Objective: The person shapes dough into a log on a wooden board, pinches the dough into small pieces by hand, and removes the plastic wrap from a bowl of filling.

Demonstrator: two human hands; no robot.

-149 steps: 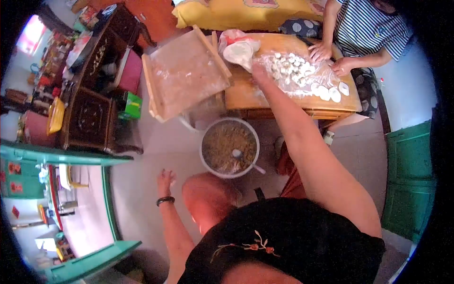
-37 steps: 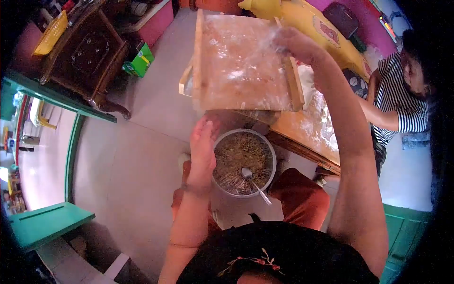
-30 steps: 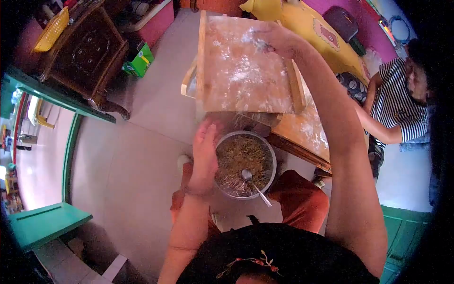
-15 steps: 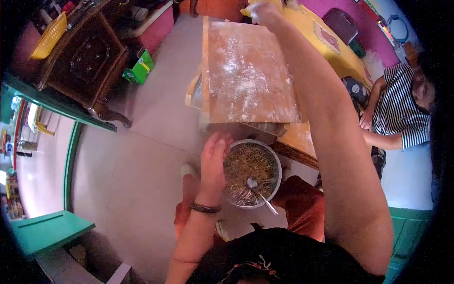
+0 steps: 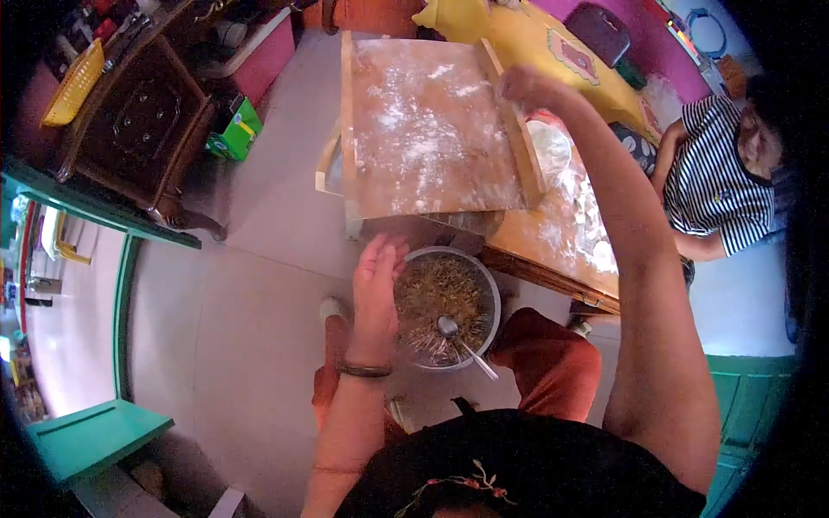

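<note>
My left hand [image 5: 377, 281] is open, fingers stretched out together, at the left rim of a metal bowl [image 5: 496, 312]. A chopped, brownish filling [image 5: 436, 289] fills the bowl, and a metal spoon [image 5: 467, 347] rests in it with its handle over the rim. Beyond the bowl lies a wooden board [image 5: 406, 164] dusted with white flour, with raised strips along its sides. My right hand [image 5: 524, 88] reaches past the board's far right side; its fingers are hidden and blurred. Beside it, a round container of white flour [image 5: 550, 147] is partly covered by my forearm.
Small pale dough pieces [image 5: 589, 214] and loose flour lie on a wooden table [image 5: 527, 237] at the right. A seated person in a striped shirt [image 5: 721, 164] is beyond my right arm. A yellow cloth [image 5: 544, 34] covers a surface behind. Dark carved furniture [image 5: 142, 112] stands left.
My right hand has come back from the yellow cloth at the far end toward the board's right side. The flour container and dough pieces have come into view. My left hand stays beside the bowl.
</note>
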